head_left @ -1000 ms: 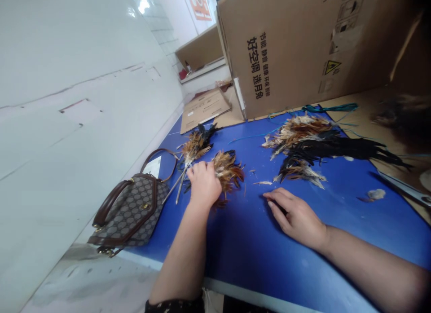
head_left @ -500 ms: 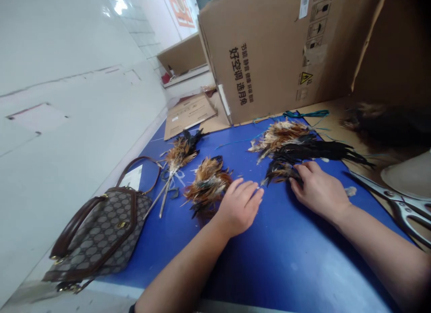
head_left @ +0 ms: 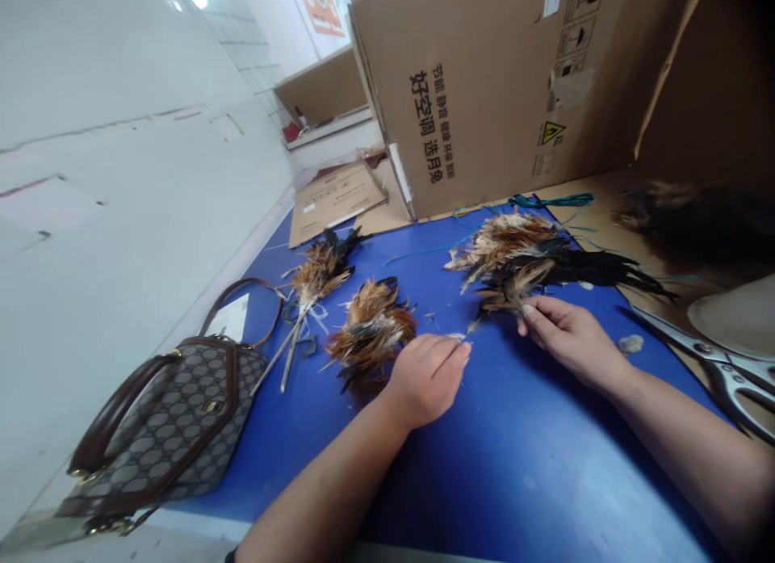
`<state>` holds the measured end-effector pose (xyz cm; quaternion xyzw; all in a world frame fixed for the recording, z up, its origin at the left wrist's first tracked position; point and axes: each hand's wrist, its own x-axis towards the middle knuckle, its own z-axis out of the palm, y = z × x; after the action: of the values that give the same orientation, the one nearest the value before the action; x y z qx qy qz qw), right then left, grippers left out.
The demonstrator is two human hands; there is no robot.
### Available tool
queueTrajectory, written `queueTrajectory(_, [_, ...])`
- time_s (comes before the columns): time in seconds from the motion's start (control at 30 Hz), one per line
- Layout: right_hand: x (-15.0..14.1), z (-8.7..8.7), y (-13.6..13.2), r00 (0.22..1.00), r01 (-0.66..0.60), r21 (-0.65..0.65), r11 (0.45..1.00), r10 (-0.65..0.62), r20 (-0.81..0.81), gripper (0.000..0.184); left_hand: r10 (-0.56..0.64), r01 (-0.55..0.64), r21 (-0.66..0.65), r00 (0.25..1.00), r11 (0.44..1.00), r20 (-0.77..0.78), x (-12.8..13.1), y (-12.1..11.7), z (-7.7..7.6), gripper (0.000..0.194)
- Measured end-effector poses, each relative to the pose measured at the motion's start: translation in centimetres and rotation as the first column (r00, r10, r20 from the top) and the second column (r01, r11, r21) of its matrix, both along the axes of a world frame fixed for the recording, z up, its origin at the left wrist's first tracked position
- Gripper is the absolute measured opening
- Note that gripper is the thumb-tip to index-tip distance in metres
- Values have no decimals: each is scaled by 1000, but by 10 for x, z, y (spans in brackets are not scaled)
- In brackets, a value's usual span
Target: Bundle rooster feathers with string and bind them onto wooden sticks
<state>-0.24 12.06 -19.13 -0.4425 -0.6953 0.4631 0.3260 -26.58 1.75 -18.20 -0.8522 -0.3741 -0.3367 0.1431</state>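
My right hand (head_left: 569, 337) pinches a small bunch of brown and black feathers (head_left: 514, 288) between thumb and fingers, its tips fanning up and left. Just behind lies a pile of cream, brown and black feathers (head_left: 505, 244), with long black plumes stretching right. My left hand (head_left: 429, 377) is closed, back of the hand upward, close to a brown-and-black feather bundle (head_left: 372, 329). Whatever its fingers hold is hidden; a whitish bit (head_left: 455, 336) shows by the fingertips. Farther left lies another feather bundle (head_left: 320, 276) tied to thin pale sticks (head_left: 289, 357).
Large scissors (head_left: 705, 353) lie at the right beside a white container (head_left: 739, 313). A patterned handbag (head_left: 182, 418) stands at the left. A big cardboard box (head_left: 484, 86) rises behind the blue mat (head_left: 502, 458), with teal string (head_left: 557, 200) at its foot.
My left fingers have curled in from a looser spread. The right hand's feathers have tilted up and now show more brown. The camera view has shifted slightly.
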Motion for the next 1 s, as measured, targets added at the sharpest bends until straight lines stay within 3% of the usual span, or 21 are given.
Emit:
queueTrajectory(0.07, [-4, -1, -5, 992, -116, -113, 987, 111, -57, 49, 23, -23, 9, 1000, 1000, 21, 3, -1, 0, 44])
queueTrajectory(0.17, [-13, 2, -16, 951, -309, -242, 920, 291, -106, 54, 64, -65, 23, 997, 998, 41, 7, -2, 0, 49])
queueTrajectory(0.27, [-23, 9, -30, 893, -451, -284, 846, 431, -133, 57, 56, -56, -12, 998, 998, 11, 8, -1, -3, 49])
queueTrajectory(0.37, [-28, 11, -35, 862, -508, -321, 800, 472, -186, 57, 61, -61, -65, 998, 996, 1, 6, 1, -7, 46])
queueTrajectory(0.43, [-27, 10, -33, 889, -457, -351, 817, 400, -225, 57, 105, -102, -83, 994, 991, 27, 3, 2, -9, 43])
queueTrajectory(0.57, [-24, 8, -27, 952, -268, -329, 906, 196, -236, 59, 203, -193, -113, 976, 975, 83, -2, 3, -11, 43])
queueTrajectory(0.73, [-28, 10, -32, 964, -229, -125, 965, 207, -167, 54, 208, -197, -131, 975, 972, 72, -3, 3, -11, 43])
queueTrajectory(0.9, [-29, -2, -30, 984, -168, -144, 975, 156, -92, 51, 196, -191, -45, 963, 980, 183, 2, -2, -1, 60])
queueTrajectory(1.0, [-29, -6, -29, 989, -116, -180, 977, 97, -114, 50, 177, -185, 41, 974, 982, 143, 6, -8, 4, 58])
